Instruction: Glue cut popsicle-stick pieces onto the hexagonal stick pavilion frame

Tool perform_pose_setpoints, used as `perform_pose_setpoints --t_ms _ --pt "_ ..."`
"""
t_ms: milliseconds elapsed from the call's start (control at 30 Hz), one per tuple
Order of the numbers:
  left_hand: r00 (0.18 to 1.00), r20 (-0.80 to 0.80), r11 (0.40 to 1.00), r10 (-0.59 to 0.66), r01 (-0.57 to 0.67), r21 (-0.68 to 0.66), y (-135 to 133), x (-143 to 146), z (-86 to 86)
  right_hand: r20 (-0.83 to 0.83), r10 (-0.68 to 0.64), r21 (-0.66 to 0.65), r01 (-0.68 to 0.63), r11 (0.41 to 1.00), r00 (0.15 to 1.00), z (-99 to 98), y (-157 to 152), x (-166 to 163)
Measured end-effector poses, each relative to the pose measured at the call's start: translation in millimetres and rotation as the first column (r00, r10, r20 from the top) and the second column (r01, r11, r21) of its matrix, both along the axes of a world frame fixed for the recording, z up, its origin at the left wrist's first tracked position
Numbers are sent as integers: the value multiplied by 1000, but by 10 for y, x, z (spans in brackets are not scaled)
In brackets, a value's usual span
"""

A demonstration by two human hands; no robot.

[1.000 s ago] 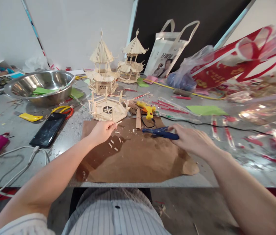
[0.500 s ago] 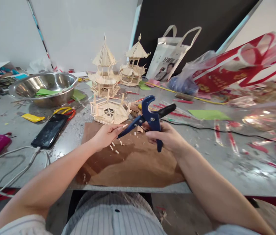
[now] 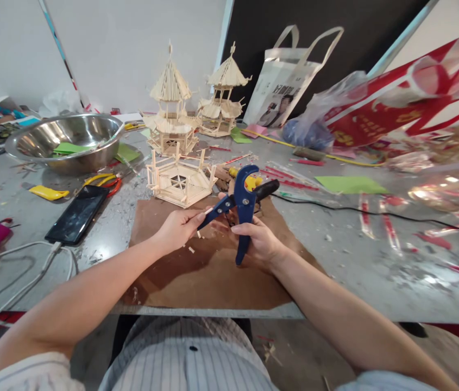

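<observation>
A blue pipe cutter (image 3: 246,202) with a black-ended part is held above the brown sheet, its two handles spread apart. My left hand (image 3: 180,228) is closed, pinching the tip of the left handle, and a short pale stick end (image 3: 208,210) shows by its thumb. My right hand (image 3: 264,241) grips the other handle, thumb in front and fingers behind, partly hidden by the tool. Just beyond the hands sits a hexagonal wooden stick frame (image 3: 180,182). Small cut stick pieces (image 3: 191,250) lie on the brown sheet (image 3: 213,288).
Two stick pagodas (image 3: 171,87) stand at the back. On the left are a steel bowl (image 3: 21,155), a yellow utility knife (image 3: 48,193) and a phone (image 3: 76,214) on a cable. Right: a black cord (image 3: 351,217), green paper (image 3: 349,184) and a red bag (image 3: 376,114).
The pipe cutter has turned and shifted slightly left, its right handle now leaning toward me. My right hand has moved left, its fingers reaching farther behind the tool; my left hand still pinches.
</observation>
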State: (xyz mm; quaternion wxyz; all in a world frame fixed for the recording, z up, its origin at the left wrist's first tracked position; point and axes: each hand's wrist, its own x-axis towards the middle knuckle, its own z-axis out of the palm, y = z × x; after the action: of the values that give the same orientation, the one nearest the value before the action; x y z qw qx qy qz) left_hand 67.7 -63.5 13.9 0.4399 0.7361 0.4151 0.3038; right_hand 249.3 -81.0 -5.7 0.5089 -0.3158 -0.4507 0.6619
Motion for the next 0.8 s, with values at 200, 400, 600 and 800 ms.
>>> perform_pose_setpoints --t_ms 200,400,600,800 --pt "996 64 991 65 -72 111 25 -20 -45 262 -72 205 17 979 962 113 -54 116" --pt "991 -5 969 135 -131 208 49 -98 -30 704 -605 623 84 777 373 -4 13 211" --pt "996 -17 965 86 -79 249 28 -76 -42 755 -639 655 -132 744 146 -74 52 176" --pt "1000 -21 941 -11 17 339 41 -64 -84 813 -577 578 -223 785 75 -54 20 115"
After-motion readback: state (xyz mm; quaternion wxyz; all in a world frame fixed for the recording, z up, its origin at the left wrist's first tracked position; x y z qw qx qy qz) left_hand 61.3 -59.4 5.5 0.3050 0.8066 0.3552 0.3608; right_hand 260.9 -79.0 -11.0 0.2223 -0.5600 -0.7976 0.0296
